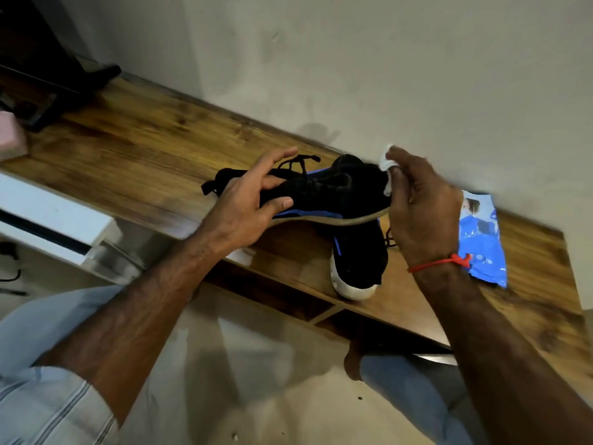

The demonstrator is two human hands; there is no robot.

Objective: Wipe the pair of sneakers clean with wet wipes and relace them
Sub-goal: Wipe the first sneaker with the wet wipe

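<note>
Wiping looks underway: left hand (253, 200) grips one sneaker (324, 194), right hand (420, 207) pinches a wipe (386, 170) against it; second sneaker (359, 261) and relacing seemingly remain.

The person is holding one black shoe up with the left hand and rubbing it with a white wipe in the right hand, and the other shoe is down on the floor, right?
Almost. The head view shows the left hand holding the black shoe while the right hand rubs it with the white wipe. But the other shoe isn't on the floor; it lies on the wooden table, under the lifted one.
</note>
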